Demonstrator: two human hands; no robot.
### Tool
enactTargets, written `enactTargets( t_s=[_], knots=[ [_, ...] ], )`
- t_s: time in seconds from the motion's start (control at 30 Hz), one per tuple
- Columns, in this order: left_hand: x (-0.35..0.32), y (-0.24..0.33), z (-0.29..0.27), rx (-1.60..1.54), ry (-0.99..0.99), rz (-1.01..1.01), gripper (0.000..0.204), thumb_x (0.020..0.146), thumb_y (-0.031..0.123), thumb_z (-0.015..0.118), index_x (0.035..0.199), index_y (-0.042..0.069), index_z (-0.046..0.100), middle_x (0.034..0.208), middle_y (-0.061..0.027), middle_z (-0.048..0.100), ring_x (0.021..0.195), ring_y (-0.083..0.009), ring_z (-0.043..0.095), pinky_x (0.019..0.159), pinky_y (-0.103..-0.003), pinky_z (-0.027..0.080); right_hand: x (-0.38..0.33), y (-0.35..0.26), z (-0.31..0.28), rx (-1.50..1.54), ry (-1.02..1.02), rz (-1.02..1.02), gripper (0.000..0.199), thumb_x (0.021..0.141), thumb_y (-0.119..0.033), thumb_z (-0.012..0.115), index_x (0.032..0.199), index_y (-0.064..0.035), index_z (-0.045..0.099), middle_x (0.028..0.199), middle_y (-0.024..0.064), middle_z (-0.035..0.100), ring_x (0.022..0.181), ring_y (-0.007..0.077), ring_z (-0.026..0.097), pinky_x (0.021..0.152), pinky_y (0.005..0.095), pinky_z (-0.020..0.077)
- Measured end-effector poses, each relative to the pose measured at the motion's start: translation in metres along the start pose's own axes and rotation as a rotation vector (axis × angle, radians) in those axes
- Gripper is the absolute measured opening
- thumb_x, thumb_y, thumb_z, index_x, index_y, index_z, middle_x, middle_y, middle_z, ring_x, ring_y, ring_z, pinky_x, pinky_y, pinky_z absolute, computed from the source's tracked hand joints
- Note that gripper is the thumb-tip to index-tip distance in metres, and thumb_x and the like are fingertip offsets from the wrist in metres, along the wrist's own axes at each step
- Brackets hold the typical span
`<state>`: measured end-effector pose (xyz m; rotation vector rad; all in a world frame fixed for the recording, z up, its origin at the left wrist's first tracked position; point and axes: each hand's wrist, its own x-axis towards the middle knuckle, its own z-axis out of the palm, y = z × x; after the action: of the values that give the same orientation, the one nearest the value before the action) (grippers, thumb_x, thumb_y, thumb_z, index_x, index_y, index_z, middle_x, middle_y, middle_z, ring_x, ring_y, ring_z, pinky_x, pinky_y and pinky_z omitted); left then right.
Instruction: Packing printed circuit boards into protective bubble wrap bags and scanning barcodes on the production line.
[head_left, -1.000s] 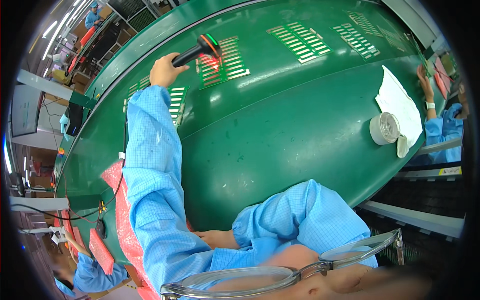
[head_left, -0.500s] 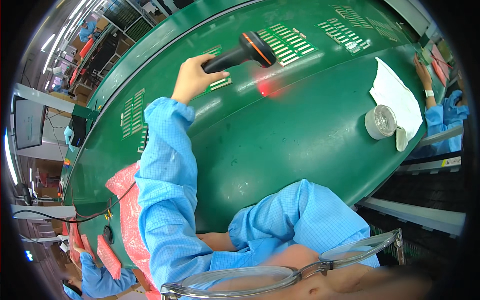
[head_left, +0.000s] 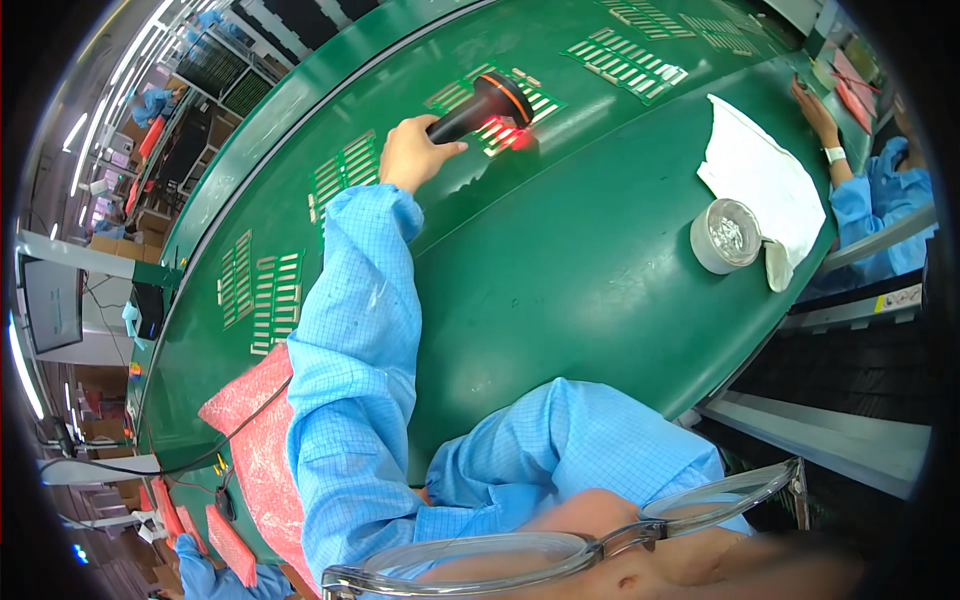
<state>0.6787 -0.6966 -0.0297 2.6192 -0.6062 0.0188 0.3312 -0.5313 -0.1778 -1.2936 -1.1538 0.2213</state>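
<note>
My left hand (head_left: 412, 155) is wrapped round the handle of a black barcode scanner (head_left: 505, 97) with an orange stripe. The scanner is held above a green circuit board panel (head_left: 545, 104) with rows of pale strips. Its red light falls on that panel's near edge and the table beside it. My right arm (head_left: 600, 430) lies folded across the front of my body. Its hand is almost wholly hidden behind my left sleeve, so its fingers do not show.
More board panels lie along the green table (head_left: 560, 270), to the left (head_left: 262, 290) and far right (head_left: 628, 66). A clear tub (head_left: 725, 236) stands by a white cloth (head_left: 765, 180). Pink bubble wrap (head_left: 255, 440) and a black cable are at left. A co-worker's hand (head_left: 815, 110) rests at far right.
My left hand has carried the scanner over the board panel. The red light has gone from bare table onto that panel's edge. The whole view has shifted slightly.
</note>
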Motion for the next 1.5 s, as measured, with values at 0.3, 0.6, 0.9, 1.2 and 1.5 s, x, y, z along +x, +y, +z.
enactTargets(
  t_s=[0.3, 0.6, 0.9, 1.2, 1.5],
  knots=[
    [0.052, 0.063, 0.038, -0.175, 0.017, 0.073, 0.041, 0.061, 0.025, 0.073, 0.095, 0.002, 0.066, 0.079, -0.0148, 0.066, 0.073, -0.0243, 0.064, 0.068, -0.034, 0.049, -0.018, -0.012, -0.041, -0.134, -0.003, 0.005, 0.038, 0.076, -0.024, 0.050, 0.111, -0.0080, 0.054, 0.118, 0.0134, 0.051, 0.113, 0.0313, 0.044, 0.101, 0.0476, 0.0282],
    [0.161, 0.123, 0.128, -0.367, 0.047, -0.028, 0.039, 0.057, 0.023, 0.076, 0.090, 0.004, 0.069, 0.084, -0.0154, 0.066, 0.078, -0.0259, 0.065, 0.074, -0.033, 0.050, -0.047, -0.007, -0.101, -0.296, -0.037, 0.065, 0.035, 0.076, -0.023, 0.050, 0.106, -0.0078, 0.055, 0.115, 0.0133, 0.052, 0.112, 0.0305, 0.046, 0.100, 0.0467, 0.0298],
    [0.180, 0.123, 0.152, -0.267, -0.014, -0.080, 0.039, 0.056, 0.024, 0.077, 0.090, 0.004, 0.069, 0.084, -0.0146, 0.067, 0.077, -0.0245, 0.065, 0.074, -0.033, 0.050, -0.050, -0.015, -0.134, -0.400, -0.031, 0.070, 0.031, 0.076, -0.023, 0.051, 0.102, -0.0075, 0.056, 0.112, 0.0133, 0.053, 0.110, 0.0297, 0.047, 0.098, 0.0458, 0.0315],
    [0.160, 0.116, 0.120, -0.184, -0.028, -0.095, 0.039, 0.058, 0.019, 0.078, 0.093, 0.005, 0.069, 0.082, -0.0133, 0.067, 0.071, -0.0214, 0.064, 0.069, -0.032, 0.050, -0.031, -0.029, -0.145, -0.492, -0.041, 0.042, 0.027, 0.076, -0.022, 0.051, 0.098, -0.0073, 0.057, 0.109, 0.0132, 0.054, 0.108, 0.0289, 0.048, 0.097, 0.0449, 0.0332],
    [0.160, 0.107, 0.114, -0.202, -0.051, -0.113, 0.040, 0.059, 0.017, 0.077, 0.095, 0.004, 0.069, 0.081, -0.0132, 0.067, 0.070, -0.0204, 0.064, 0.066, -0.031, 0.050, -0.015, -0.038, -0.158, -0.590, -0.095, 0.033, 0.024, 0.076, -0.022, 0.051, 0.093, -0.0070, 0.058, 0.106, 0.0131, 0.055, 0.107, 0.0281, 0.049, 0.096, 0.0441, 0.0348]
  ],
)
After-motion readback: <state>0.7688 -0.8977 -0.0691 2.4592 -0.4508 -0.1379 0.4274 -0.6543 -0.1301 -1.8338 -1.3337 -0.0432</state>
